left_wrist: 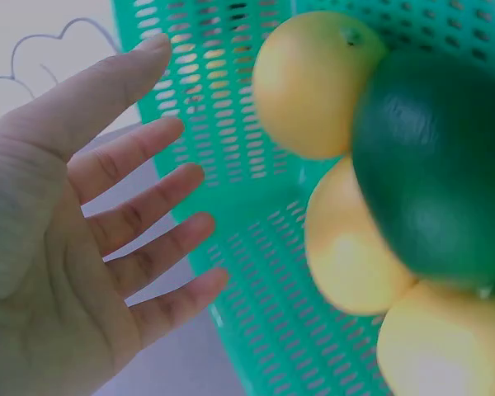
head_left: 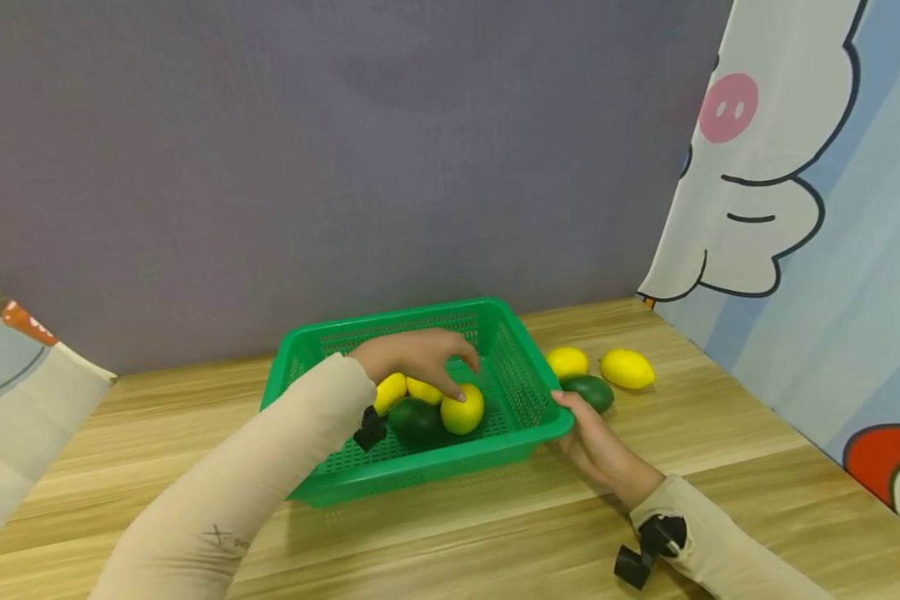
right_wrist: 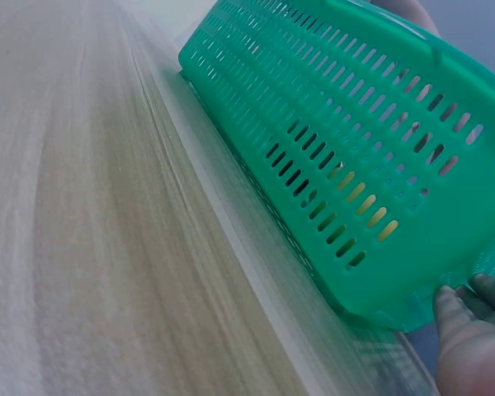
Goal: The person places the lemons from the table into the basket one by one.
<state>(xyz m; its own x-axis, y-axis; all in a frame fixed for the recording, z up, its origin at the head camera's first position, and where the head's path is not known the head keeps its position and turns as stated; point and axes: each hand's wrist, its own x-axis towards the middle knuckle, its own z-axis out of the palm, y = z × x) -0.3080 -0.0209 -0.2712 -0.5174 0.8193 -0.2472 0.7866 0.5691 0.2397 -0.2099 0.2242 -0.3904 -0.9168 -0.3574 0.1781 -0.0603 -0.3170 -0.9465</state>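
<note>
A green plastic basket [head_left: 435,463] with slotted walls stands on the wooden table. Inside lie a round yellow fruit [head_left: 465,414], a dark green avocado-like fruit [head_left: 412,424] and two yellow fruits [head_left: 424,390] behind it. Over the basket is my left hand [head_left: 429,357], its thumb overlapping the round fruit in the head view. The left wrist view shows that hand's fingers [left_wrist: 161,227] spread and apart from the fruit, holding nothing. My right hand [head_left: 598,446] grips the basket's rim at the near right corner, thumb on top; in the right wrist view its fingertips [right_wrist: 450,307] are at that corner.
To the right of the basket, two lemons [head_left: 627,369] and another dark green fruit [head_left: 592,392] lie on the table [head_left: 450,542]. A grey wall [head_left: 420,167] rises behind, and a cartoon-printed curtain [head_left: 795,242] hangs at the right.
</note>
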